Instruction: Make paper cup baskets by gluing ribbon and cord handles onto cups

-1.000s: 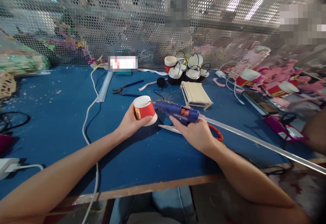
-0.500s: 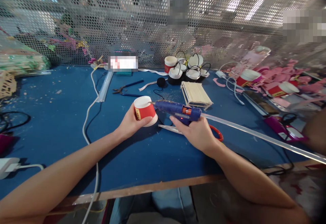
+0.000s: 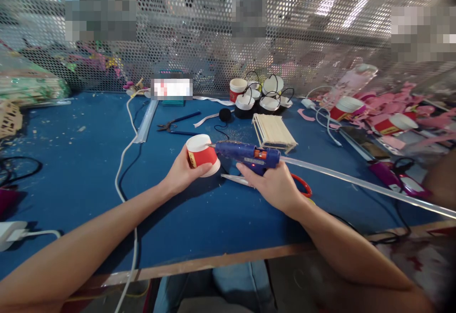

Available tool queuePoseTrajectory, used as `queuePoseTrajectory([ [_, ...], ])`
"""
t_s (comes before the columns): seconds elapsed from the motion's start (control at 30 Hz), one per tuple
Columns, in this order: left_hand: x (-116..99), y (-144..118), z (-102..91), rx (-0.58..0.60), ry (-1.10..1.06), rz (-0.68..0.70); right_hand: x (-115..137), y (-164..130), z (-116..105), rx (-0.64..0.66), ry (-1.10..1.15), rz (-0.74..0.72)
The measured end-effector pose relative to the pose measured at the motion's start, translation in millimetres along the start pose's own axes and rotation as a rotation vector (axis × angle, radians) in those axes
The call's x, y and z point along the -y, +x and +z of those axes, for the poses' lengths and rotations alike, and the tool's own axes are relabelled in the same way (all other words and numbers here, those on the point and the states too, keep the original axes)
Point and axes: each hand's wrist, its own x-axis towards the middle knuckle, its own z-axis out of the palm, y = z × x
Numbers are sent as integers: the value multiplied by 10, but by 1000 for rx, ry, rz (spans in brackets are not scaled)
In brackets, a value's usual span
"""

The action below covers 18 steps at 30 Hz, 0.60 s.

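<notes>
My left hand (image 3: 181, 173) grips a red paper cup (image 3: 200, 154) turned upside down, its white base facing up, just above the blue table (image 3: 78, 161). My right hand (image 3: 275, 187) holds a blue hot-glue gun (image 3: 245, 152) with an orange band. The gun's nozzle touches the cup's upper right edge. A long clear glue stick (image 3: 356, 184) runs out of the gun's back toward the right. Orange-handled scissors (image 3: 302, 187) lie on the table under my right hand.
A stack of wooden sticks (image 3: 273, 132) lies behind the gun. Several cups with black handles (image 3: 260, 95) stand at the back by the perforated metal screen. Pliers (image 3: 176, 124), a white cable (image 3: 123, 161), pink cut-outs and red cups (image 3: 392, 123) lie around. Another person's arm (image 3: 441, 180) shows at the right edge.
The glue gun has shifted slightly left, bringing its nozzle against the cup's top edge. The glue stick's far end has risen a little. My left hand and the cup stay almost still.
</notes>
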Motion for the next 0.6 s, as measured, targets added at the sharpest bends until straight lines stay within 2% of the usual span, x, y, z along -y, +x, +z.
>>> queuePoseTrajectory([
  [0.27,-10,-1,8,-6,1,2,-31,-23,16,-41,23,-82],
  [0.43,-13,4,17,-31,6,2,-90,-32,16,9,-26,-129],
  [0.6,-64,1,36,-57,35,-14,-145,-21,117,-67,-21,-102],
])
